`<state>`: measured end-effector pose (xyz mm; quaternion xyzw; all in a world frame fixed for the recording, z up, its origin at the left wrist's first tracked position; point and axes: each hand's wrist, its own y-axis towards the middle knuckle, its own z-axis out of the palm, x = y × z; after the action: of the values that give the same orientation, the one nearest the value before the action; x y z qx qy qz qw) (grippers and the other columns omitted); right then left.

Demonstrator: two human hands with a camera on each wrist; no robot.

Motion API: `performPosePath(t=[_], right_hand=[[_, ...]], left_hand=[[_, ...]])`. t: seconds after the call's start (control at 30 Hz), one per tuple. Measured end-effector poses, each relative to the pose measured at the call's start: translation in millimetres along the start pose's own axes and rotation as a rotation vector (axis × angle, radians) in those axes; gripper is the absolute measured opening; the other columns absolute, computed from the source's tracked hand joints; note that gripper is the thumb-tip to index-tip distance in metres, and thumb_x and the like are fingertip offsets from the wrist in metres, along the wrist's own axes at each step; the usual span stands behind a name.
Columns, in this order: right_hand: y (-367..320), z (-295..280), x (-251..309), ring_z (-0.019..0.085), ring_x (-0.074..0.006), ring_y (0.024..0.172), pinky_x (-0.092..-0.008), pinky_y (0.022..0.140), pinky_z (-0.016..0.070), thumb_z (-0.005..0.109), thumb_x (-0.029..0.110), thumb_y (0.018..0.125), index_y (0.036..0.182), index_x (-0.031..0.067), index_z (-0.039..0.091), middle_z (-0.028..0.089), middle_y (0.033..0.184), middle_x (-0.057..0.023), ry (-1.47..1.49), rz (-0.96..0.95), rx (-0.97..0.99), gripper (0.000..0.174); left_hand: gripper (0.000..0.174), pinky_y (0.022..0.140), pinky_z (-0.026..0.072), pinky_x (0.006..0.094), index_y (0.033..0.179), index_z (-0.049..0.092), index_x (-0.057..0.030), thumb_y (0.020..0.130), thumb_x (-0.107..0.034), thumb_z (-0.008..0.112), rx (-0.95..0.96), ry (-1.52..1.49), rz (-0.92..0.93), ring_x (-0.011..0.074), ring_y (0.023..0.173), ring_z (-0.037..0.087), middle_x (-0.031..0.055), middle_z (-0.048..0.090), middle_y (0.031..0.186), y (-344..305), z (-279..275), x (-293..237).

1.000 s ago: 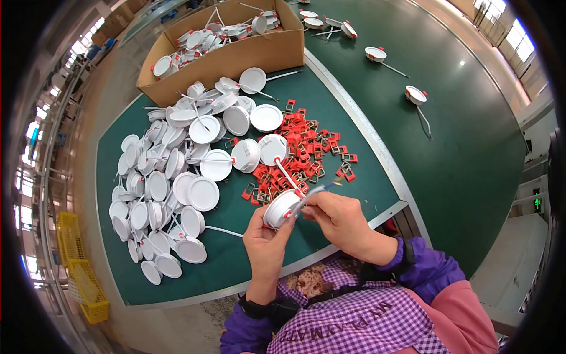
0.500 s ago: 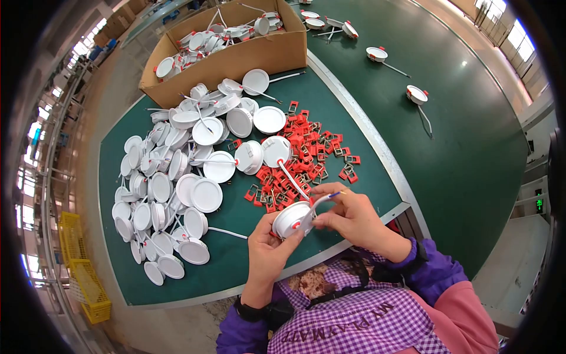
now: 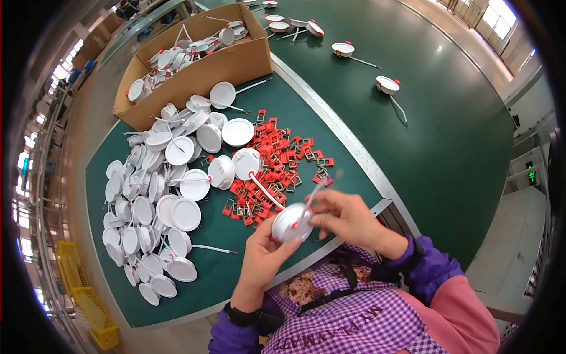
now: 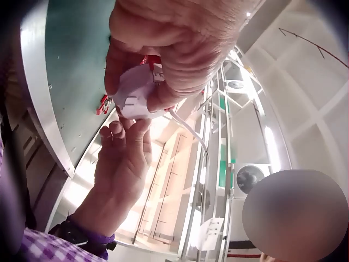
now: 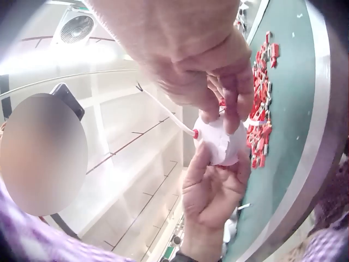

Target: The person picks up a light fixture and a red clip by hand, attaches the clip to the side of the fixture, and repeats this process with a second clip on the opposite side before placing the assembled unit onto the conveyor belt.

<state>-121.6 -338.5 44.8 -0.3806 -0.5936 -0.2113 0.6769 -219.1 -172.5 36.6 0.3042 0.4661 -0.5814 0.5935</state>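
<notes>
A round white lamp with a pale cable is gripped by my left hand at its left and lower side. My right hand has thumb and bent fingers at the lamp's right edge, beside the upward cable. In the right wrist view, the right hand's fingertips pinch the lamp from above, with a bit of red between them; what it is cannot be told. The left hand supports it from below. The left wrist view shows a red part on the lamp by the left palm.
Red clips with metal springs lie heaped beyond the hands. White lamps are piled at the left. A cardboard box of lamps stands behind. Past a metal edge, several lamps lie on another green surface.
The head view has shifted, so the table appears further left. The cable in front of the lamp now points more upward. My right hand's fingers remain at the lamp's right edge.
</notes>
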Motion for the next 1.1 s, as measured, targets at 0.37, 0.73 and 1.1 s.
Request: performPosePath(t=[0.37,0.73,1.1], right_hand=[[46.0,-104.8,-15.0,0.059,-0.0122,0.052,-0.0216,0.049,0.0471,0.060,0.014,0.083,0.116,-0.0068,0.052,0.065,0.085,-0.0143,0.013,-0.086,-0.572,0.040],[73.1,-46.2,-25.6,0.056,-0.0336,0.082,-0.0403,0.071,0.0460,0.064,0.011,0.077,0.090,0.0011,0.056,0.054,0.088,-0.0142,-0.905,-0.278,-0.257,0.018],[52.1,-44.6,-17.5,0.057,-0.0298,0.072,-0.0376,0.064,0.0448,0.064,0.009,0.077,0.093,0.0045,0.061,0.057,0.083,-0.0120,-0.797,-0.290,-0.236,0.017]], left_hand=[[0.068,0.102,0.0266,0.0475,0.128,0.041,-0.0026,0.065,-0.002,0.067,-0.232,1.657,0.284,0.0373,0.123,0.034,0.0144,0.047,0.126,80.4,-93.1,-43.1],[0.061,0.095,0.0278,0.0467,0.129,0.044,-0.0102,0.071,-0.007,0.062,-0.281,1.664,0.256,0.0287,0.108,0.048,0.0136,0.055,0.113,87.5,-88.6,-36.9],[0.036,0.064,0.0463,0.0312,0.106,0.062,-0.0074,0.072,0.000,0.066,-0.698,1.568,0.504,0.0212,0.075,0.052,0.0087,0.048,0.100,15.8,-56.6,-43.5]])
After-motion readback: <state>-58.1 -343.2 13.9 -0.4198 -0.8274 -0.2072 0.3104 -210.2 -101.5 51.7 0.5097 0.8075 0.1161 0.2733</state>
